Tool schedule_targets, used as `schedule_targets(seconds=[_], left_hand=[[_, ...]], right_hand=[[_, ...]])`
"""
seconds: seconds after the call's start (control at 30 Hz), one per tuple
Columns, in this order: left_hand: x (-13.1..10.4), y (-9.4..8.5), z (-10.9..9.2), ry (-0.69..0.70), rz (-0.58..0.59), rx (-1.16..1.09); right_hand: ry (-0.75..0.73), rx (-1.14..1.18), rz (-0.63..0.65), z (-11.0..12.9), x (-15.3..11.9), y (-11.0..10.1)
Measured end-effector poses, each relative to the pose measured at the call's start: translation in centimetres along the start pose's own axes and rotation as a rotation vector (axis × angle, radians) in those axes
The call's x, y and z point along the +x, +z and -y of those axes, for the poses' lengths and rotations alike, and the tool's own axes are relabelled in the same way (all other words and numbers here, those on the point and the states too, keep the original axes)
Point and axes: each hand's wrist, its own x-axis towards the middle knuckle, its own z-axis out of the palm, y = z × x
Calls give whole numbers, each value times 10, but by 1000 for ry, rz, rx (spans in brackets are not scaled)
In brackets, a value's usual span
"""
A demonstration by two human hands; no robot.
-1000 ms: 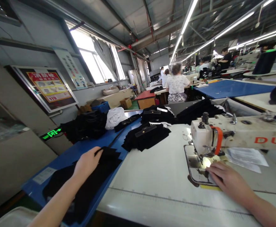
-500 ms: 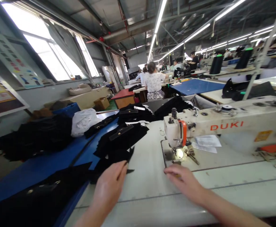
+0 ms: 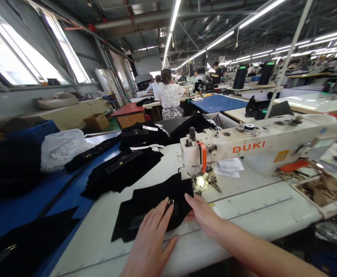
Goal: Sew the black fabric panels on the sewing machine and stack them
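Note:
A black fabric panel (image 3: 157,192) with a darker strip and a small gold ring lies on the white table, its far right corner beside the needle area of the sewing machine (image 3: 229,144). On its near part rests my left hand (image 3: 154,234), palm down with fingers stretched and apart. My right hand (image 3: 203,215) pinches the panel's right edge, thumb on top and fingers underneath. The machine's lamp lights the presser foot (image 3: 197,184), just beyond my right hand.
More black panels (image 3: 128,167) are heaped left of the machine, near a white plastic bag (image 3: 63,148). Paper slips (image 3: 229,165) lie under the machine arm. A tray of metal parts (image 3: 324,188) is set into the table at right. A co-worker (image 3: 171,96) sits ahead.
The black panel has come right from the left side onto the table before the machine. My left hand has opened flat on it; my right hand has taken its edge. The view has turned right.

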Motion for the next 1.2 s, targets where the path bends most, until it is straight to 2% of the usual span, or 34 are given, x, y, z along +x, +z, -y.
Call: schedule_targets(seconds=[0.1,0.17,0.3,0.37,0.43,0.53,0.63,0.67,0.77,0.83,0.97,1.2], left_hand=[[-15,9,13,-38,25,-5],[-22,19,22,-9,72,-31],[-28,35,36,15,186,-30],[-25,38,38,-9,233,-15],[-20,35,37,-29,262,-22],[-12,28,36,-30,254,-52],[-3,26,36,-32,203,-101],[2,28,36,-49,177,-118],[20,38,29,-125,130,-131],[34,45,21,-126,169,-110],[49,51,9,-18,260,-85],[39,50,17,32,221,-67]], right_hand=[[175,5,-85,5,8,0],[242,-19,-102,7,13,-1],[40,-253,21,11,19,-13],[-26,-363,94,13,20,-24],[-78,-432,94,14,19,-38],[-246,-575,29,21,14,-64],[-408,-807,-20,43,6,-97],[-467,-909,-75,53,4,-109],[-614,-1275,-359,87,1,-144],[-604,-1533,-455,103,1,-161],[-525,-1949,-425,110,3,-176],[-509,-2063,-401,104,8,-173]])
